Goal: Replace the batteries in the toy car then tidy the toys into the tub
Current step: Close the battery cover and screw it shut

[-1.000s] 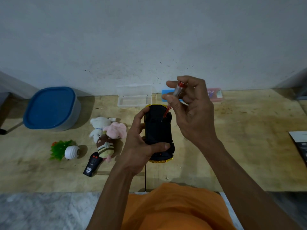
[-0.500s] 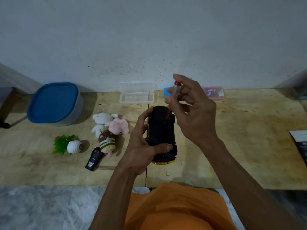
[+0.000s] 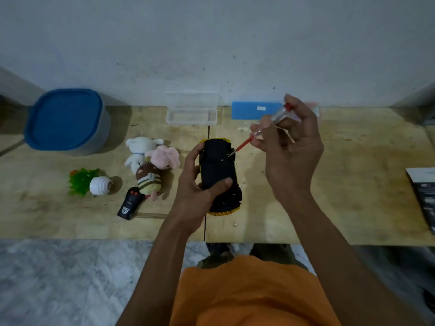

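A yellow toy car point(image 3: 217, 165) lies upside down on the wooden table, its black underside facing up. My left hand point(image 3: 197, 187) grips it from the left, thumb across the underside. My right hand point(image 3: 289, 147) holds a small screwdriver point(image 3: 244, 143) with a clear handle and red shaft, its tip touching the car's underside near the far right edge. The tub point(image 3: 67, 121) with a blue lid stands at the far left. Plush toys point(image 3: 150, 163) lie left of the car, with a black remote point(image 3: 129, 205) beside them.
A clear plastic case point(image 3: 191, 109) stands open by the wall, a blue box point(image 3: 254, 110) to its right. A green plastic plant with a white pot point(image 3: 90, 183) lies at the left. A dark booklet point(image 3: 424, 196) sits at the right edge. A tiny screw point(image 3: 235, 224) lies near the table front.
My right hand has swung to the right and tilted the screwdriver, so its shaft now slants down-left to the car. The left hand keeps its grip on the car.
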A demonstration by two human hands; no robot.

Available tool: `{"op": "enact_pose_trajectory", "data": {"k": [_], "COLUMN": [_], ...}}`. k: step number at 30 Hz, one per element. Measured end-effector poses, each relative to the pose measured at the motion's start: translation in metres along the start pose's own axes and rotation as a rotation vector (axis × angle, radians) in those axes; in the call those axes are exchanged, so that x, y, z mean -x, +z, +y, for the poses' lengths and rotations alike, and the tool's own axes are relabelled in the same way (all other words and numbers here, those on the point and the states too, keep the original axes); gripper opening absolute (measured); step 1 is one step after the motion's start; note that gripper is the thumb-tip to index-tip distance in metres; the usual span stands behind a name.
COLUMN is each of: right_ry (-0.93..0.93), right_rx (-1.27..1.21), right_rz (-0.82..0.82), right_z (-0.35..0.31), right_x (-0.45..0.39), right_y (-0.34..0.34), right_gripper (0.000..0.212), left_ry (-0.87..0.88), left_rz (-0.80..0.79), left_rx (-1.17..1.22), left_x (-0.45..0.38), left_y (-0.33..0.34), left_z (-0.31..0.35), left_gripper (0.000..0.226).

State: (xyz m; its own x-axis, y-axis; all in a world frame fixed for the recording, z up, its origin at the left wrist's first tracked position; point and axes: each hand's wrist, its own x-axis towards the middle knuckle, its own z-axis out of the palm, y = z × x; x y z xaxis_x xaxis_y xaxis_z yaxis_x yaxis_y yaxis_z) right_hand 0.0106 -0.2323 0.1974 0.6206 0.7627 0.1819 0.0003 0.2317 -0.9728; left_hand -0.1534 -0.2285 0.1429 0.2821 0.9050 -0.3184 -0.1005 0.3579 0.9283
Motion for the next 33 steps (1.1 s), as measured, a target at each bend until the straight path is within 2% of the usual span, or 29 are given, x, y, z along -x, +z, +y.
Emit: {"op": "enact_pose_trajectory", "data": {"k": [3,5,9,14,19,25,29,33], "right_ry": [0.064,0.1,0.185,0.197,0.195,0.188,0.207,0.242], "right_rx": [-0.025,0.014,0.075,0.141,0.145,0.185,0.224,0.241], "right_rz": [0.108,0.137,0.155,0.137,0.119,0.112,0.114,0.116], "right_z": [0.005,0.013,0.034,0.046,0.047,0.051,0.056,0.062], "right_x": [-0.002,-0.001,0.007,0.014,0.007,-0.006,-0.009,-0.011], "right_y": [-0.014,-0.024,-0.041,-0.059,-0.073,-0.089,-0.098,-0.102], "right_gripper": [0.042,0.042,0.04,0.039,0.038,0.039,0.039,0.039], "left_ry": [-0.03,-0.045,-0.058,-0.015,-0.009,-0.023,0.038,0.032], "left_rz": [0.08,0.118,0.131,0.093,0.139,0.307,0.309,0.202], "left_rx": [-0.03,-0.132,-0.435,-0.788,-0.955,-1.111,-1.05,-0.822], "left_x": [-0.018,-0.032,-0.059,-0.081,-0.081,-0.08,-0.092,-0.102], "left_y": [-0.009,-0.017,-0.027,-0.028,-0.01,0.008,0.011,0.022], "left_z": [-0.025,-0.044,-0.078,-0.109,-0.112,-0.12,-0.139,-0.136], "left_gripper": [0.069,0.065,0.066,0.069,0.069,0.063,0.057,0.052]}}
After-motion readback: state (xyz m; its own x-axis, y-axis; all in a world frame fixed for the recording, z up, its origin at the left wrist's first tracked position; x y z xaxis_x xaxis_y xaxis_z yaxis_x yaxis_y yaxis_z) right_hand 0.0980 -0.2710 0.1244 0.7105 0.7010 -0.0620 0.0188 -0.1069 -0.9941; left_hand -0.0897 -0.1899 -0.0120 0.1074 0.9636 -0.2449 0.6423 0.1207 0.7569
